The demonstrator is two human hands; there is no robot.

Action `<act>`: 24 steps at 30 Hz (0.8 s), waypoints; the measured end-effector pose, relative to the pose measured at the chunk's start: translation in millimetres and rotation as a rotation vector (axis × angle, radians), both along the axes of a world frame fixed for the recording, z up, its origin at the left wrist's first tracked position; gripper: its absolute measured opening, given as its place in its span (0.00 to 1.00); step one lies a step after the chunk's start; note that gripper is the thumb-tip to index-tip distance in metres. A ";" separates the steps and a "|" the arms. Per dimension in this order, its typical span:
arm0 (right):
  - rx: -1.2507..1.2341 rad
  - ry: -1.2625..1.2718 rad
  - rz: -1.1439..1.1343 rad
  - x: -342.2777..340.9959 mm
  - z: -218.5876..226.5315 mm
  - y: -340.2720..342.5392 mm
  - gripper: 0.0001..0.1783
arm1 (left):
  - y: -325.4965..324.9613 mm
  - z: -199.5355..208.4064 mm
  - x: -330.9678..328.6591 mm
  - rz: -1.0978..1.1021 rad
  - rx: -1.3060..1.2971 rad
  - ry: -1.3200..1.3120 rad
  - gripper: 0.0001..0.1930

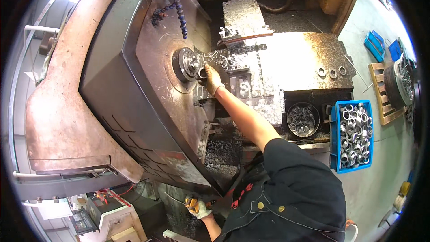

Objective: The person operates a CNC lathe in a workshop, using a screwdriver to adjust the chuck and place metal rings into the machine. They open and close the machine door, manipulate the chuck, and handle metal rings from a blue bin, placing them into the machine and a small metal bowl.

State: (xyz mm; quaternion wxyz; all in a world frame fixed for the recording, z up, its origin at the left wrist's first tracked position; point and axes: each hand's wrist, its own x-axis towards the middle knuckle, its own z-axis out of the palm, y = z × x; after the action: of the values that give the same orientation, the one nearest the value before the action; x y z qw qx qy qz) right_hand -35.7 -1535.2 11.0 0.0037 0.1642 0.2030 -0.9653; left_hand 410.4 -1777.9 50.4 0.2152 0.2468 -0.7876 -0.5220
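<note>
My gloved right hand reaches into the machine with its fingers closed around a metal ring. The ring is right beside the lathe chuck; whether they touch, I cannot tell. Tooling blocks stand just right of that hand. Low at the left, my gloved left hand is closed around a thin rod-like tool, whose slender end points up and left. The fingers hide most of its grip, so its exact kind does not show.
Three rings lie on the machine's flat cover. A round pan and a blue crate hold many rings. A segmented coolant hose hangs above the chuck. The grey door edges the left. Chips lie below.
</note>
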 end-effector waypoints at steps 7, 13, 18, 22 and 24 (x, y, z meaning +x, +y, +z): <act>-0.111 0.209 0.298 74.5 14.8 4.1 0.17 | 14.1 -1.1 11.7 -0.044 -0.315 -0.106 0.17; 0.152 0.157 0.505 156.5 2.8 15.6 0.21 | 28.1 -1.1 11.1 -0.311 -0.504 0.084 0.15; 0.333 0.296 0.593 242.1 -16.5 46.1 0.13 | 40.3 9.1 14.0 -0.268 -0.016 0.001 0.12; 0.235 -0.023 0.614 314.1 -33.9 79.3 0.19 | 82.3 57.0 13.9 -0.545 0.482 -0.081 0.10; 0.393 -0.110 0.521 355.7 -39.9 95.7 0.21 | 99.6 46.3 20.8 -0.712 -0.250 0.048 0.08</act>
State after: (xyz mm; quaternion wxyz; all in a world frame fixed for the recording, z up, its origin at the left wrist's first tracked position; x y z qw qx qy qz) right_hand 320.0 -1439.5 -28.9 0.2297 0.1561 0.4199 -0.8641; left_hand 431.3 -1678.3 96.7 0.0671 -0.0831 -0.8763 -0.4698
